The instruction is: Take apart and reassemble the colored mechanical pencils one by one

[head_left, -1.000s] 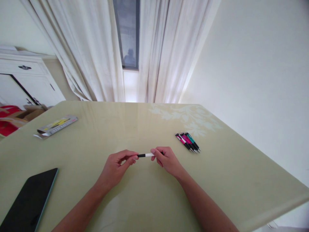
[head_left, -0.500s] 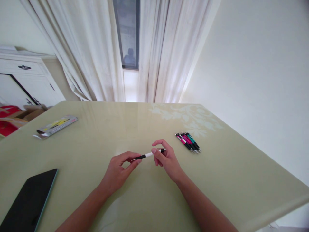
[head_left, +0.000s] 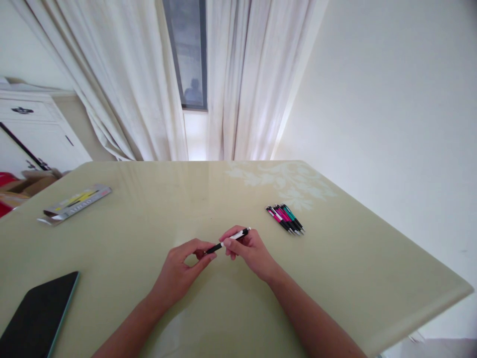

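Note:
Both my hands are over the middle of a pale green table (head_left: pixel 335 278). My right hand (head_left: pixel 249 251) is closed round a black and white pen (head_left: pixel 228 240), which slants up to the right with its tip pointing left. My left hand (head_left: pixel 181 268) pinches thumb and forefinger together at the pen's tip. To the right of my hands, a small bunch of pink, teal and black pens (head_left: pixel 285 219) lies on the table.
A dark tablet (head_left: pixel 35 320) lies at the near left corner. A flat grey and yellow package (head_left: pixel 72 203) rests at the far left. White curtains (head_left: pixel 238 79) and a window are behind the table; a white cabinet (head_left: pixel 30 129) stands at the left.
The pen has tilted from level to slanting up right, and my right hand has shifted its grip along the barrel. My left fingers have closed at the tip. The view has shifted slightly.

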`<state>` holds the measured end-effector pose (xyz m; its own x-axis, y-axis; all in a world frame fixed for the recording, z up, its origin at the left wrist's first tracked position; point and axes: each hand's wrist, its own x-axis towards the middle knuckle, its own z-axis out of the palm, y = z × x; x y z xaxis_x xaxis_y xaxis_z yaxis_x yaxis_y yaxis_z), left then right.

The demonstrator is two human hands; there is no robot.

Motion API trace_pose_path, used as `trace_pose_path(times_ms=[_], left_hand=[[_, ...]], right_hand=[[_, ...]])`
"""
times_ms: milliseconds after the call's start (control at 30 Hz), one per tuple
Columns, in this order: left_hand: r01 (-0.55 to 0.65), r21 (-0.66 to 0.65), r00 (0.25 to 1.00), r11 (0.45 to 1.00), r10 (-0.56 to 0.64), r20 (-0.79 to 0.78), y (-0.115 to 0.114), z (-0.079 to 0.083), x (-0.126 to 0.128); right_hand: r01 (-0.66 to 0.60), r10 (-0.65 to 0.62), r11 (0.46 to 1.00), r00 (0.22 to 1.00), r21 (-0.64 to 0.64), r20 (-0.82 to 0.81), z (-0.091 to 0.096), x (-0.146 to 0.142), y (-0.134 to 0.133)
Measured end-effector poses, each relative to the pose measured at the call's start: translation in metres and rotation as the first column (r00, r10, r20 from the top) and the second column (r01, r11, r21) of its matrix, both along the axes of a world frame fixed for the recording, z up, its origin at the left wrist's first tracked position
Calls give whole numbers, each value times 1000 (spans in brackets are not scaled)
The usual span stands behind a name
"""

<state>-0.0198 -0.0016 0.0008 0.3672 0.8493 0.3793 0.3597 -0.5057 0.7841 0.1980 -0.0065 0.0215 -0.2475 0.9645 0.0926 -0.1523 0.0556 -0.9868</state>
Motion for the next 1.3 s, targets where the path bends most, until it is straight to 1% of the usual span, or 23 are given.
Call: trace_pose_path(times_ms=[167,267,333,433,533,600,667,733,767,800,833,867,900,933,967,1000,1033,1100,1133,1167,1233,1267,1300], left_hand=[[-41,50,999,998,40,21,-1,3,0],[-57,78,998,995,55,27,-1,4,0],[-73,74,997,995,72,24,-1,4,0],[-102,19,995,995,101,24,-1,4,1],[-49,-15,999,999,49,-2,-1,3,2],[-13,-6,1000,1000,13,-22,0,2,2],[-7,7,1000,1000,7,-27,0,1,2],[-8,12,1000,1000,8,-28,1,-1,2],[-6,10,1000,1000,6,-31,1,-2,2],[-4,6,999,1000,5,-34,2,-3,2],[-2,-2,999,1000,2,-40,2,-4,2],[1,-12,999,1000,-1,-46,2,-5,2],[5,-21,999,1000,-6,-53,2,-5,3],[10,-31,998,999,-12,-60,2,-6,3],[13,-38,998,999,-16,-66,2,-6,3],[15,-43,997,999,-18,-70,2,-6,3],[14,-46,997,999,-18,-74,1,-6,3],[11,-51,997,999,-15,-81,1,-6,3],[10,-50,996,999,-15,-83,1,-6,3],[10,-48,996,999,-13,-83,1,-6,3],[11,-40,997,999,-14,-80,1,-6,2],[10,-37,997,999,-13,-77,2,-6,2],[10,-38,997,999,-13,-76,2,-6,2]], right_hand=[[139,-138,990,986,3,-91,-4,10,7],[185,-184,983,974,-1,-134,-5,16,12],[204,-203,979,972,-1,-122,-5,19,13],[215,-214,976,974,10,-79,-2,18,11],[175,-175,984,984,8,-21,0,14,9],[182,-182,983,983,21,6,0,15,11],[267,-267,963,964,42,-12,0,25,16],[403,-402,914,915,46,-39,2,46,22],[454,-454,890,891,46,-16,3,60,25],[525,-530,847,846,76,55,4,75,28],[589,-608,794,774,152,177,5,91,30],[615,-664,747,669,253,335,6,106,32],[617,-709,697,516,365,480,5,119,34],[602,-714,669,358,436,602,5,130,35],[576,-679,672,230,465,697,4,138,35],[547,-634,687,129,478,763,2,143,36],[521,-584,711,63,473,809,-1,146,36],[468,-515,756,-3,457,857,-6,148,37],[451,-504,764,-29,462,863,-9,148,38],[446,-507,757,-61,478,860,-12,147,38],[479,-518,713,-133,512,845,-19,147,40],[507,-511,692,-158,513,845,-21,147,40],[531,-488,687,-167,495,857,-24,147,40]])
